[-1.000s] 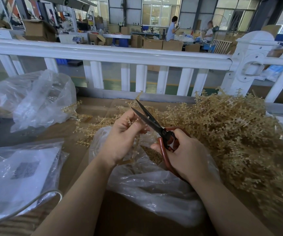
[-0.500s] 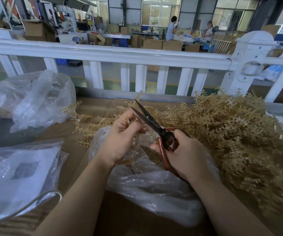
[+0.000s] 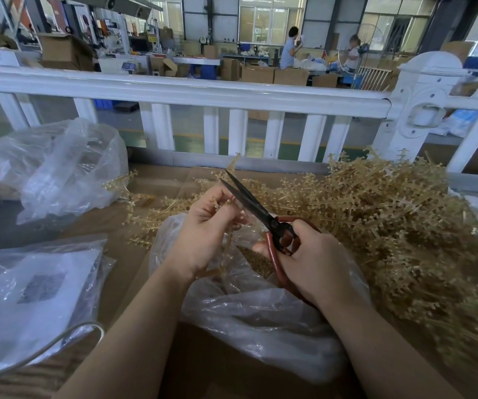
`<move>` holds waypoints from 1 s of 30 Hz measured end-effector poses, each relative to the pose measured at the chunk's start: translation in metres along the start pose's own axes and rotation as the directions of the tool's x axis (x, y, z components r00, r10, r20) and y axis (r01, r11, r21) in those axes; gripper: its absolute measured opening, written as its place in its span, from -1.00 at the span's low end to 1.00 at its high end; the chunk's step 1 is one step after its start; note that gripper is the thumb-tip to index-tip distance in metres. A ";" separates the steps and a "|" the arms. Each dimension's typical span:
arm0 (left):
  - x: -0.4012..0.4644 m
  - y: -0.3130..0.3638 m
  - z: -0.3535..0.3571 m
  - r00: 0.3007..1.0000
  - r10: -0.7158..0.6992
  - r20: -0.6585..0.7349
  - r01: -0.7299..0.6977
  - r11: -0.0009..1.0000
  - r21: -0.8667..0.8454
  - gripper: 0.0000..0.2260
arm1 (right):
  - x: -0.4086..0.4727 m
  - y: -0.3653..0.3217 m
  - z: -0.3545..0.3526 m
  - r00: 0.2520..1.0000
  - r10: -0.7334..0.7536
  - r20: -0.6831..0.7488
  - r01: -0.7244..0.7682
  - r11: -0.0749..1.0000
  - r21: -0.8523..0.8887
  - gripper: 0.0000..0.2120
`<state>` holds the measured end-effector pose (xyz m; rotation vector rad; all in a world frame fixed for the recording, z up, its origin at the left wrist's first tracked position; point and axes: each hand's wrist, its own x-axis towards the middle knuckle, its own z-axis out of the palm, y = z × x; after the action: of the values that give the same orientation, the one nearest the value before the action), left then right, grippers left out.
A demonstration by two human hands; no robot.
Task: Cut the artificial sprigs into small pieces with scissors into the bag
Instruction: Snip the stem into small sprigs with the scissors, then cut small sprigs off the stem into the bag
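At frame centre, the left hand (image 3: pixel 206 226) pinches a beige plastic sprig (image 3: pixel 224 203) beside the parted blades of the red-handled black scissors (image 3: pixel 261 214) gripped by the right hand (image 3: pixel 312 263), directly above the open clear plastic bag (image 3: pixel 249 312), likely so cut pieces drop inside.

No legible text. Sheet in left bag (image 3: pixel 34 286): dark printed block, too blurred to read. Background signs & box labels: too small, unreadable.

white railing (image 3: pixel 174 92) across far edge of bench (image 3: pixel 151 180) | crumpled clear plastic bags (image 3: pixel 68 165) left | flat plastic-wrapped packet (image 3: pixel 30 289) near left | cardboard boxes (image 3: pixel 261 74), two people (image 3: pixel 288 48) beyond
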<state>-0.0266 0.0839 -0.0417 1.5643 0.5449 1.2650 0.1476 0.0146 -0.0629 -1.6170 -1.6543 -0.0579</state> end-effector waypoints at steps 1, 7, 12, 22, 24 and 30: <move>0.000 0.001 0.001 1.000 -0.002 -0.009 0.002 1.000 0.006 -0.88 | 0.000 0.000 0.000 1.000 -0.001 -0.003 0.001 1.000 0.007 -0.35; -0.001 0.003 -0.001 0.963 -0.191 -0.190 0.199 0.980 0.022 -0.88 | 0.001 0.001 0.004 0.993 0.119 -0.016 -0.115 0.979 0.170 -0.39; 0.001 0.003 0.003 0.936 -0.280 -0.212 0.285 0.958 -0.009 -0.86 | 0.005 0.001 0.002 0.958 0.253 0.132 -0.285 0.877 0.388 -0.70; 0.000 0.003 0.006 0.899 -0.425 -0.106 0.402 0.896 -0.188 -0.86 | 0.013 -0.006 -0.001 0.890 0.389 0.238 -0.450 0.667 0.594 -0.93; -0.001 0.003 0.005 0.894 -0.437 -0.099 0.415 0.891 -0.185 -0.74 | 0.013 -0.005 -0.003 0.883 0.395 0.255 -0.466 0.672 0.575 -0.95; -0.001 0.005 0.004 0.897 -0.440 -0.049 0.424 0.885 -0.190 -0.63 | 0.014 -0.006 -0.009 0.866 0.387 0.317 -0.499 0.622 0.603 -0.88</move>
<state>-0.0243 0.0797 -0.0370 1.1578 0.7724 1.0102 0.1485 0.0201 -0.0464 -1.4089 -1.1128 0.8606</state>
